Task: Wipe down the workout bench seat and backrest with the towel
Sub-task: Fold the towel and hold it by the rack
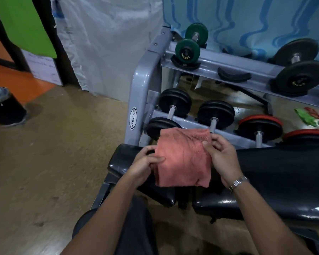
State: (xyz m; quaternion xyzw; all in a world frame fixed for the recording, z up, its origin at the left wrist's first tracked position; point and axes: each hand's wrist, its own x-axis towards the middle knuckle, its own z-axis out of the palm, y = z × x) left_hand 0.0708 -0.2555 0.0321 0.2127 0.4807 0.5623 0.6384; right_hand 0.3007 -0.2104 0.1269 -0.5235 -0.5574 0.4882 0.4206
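Observation:
A folded salmon-pink towel [182, 159] hangs in the air just above the black padded workout bench. My left hand [145, 164] pinches its left edge, thumb on top. My right hand [222, 159] grips its right edge near the upper corner. The small seat pad [122, 162] lies under and left of the towel. The long backrest pad [284, 173] stretches off to the right. A gap separates the two pads below the towel. The towel does not visibly touch either pad.
A grey dumbbell rack [142, 83] stands right behind the bench, holding black dumbbells [173, 111], a green one [190, 45] and red-rimmed ones [260, 127]. A black bin [4, 107] sits on the brown floor at far left. My legs are below the bench's near edge.

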